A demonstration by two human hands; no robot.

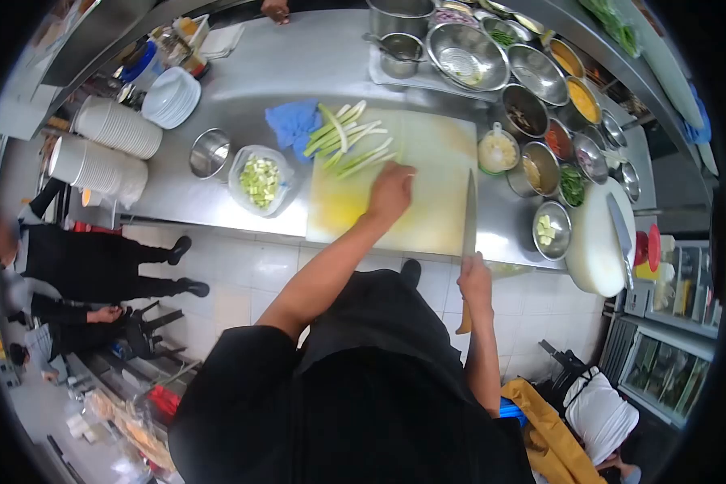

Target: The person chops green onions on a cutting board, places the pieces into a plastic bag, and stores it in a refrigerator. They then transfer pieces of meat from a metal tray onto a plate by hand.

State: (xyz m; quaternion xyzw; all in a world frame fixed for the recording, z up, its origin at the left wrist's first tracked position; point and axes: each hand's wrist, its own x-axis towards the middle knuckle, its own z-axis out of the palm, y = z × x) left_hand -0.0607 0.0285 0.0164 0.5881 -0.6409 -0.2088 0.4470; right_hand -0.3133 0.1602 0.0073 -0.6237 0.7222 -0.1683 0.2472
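Observation:
My right hand [475,282] grips a long knife [470,214] by its light brown handle, at the right edge of the cutting board [440,218]. The blade points away from me along that edge. Over the middle of the board is my left hand [391,194], back upward, its fingers bent, slightly blurred and partly hidden. Just beyond it lie several long green-and-white stalks [351,137] that look like spring onions. A crumpled blue cloth [292,125] touches them on the left. Chopped pale green pieces [260,181] fill a clear plastic tub [235,194] left of the board.
A metal bowl [210,153] and stacked white containers [97,165] stand on the left. Metal bowls of ingredients [532,168] crowd the right, beside a rounded white board [593,266] with another knife [621,230]. Two people [81,262] are at left; another person's hand [275,10] is at the far edge.

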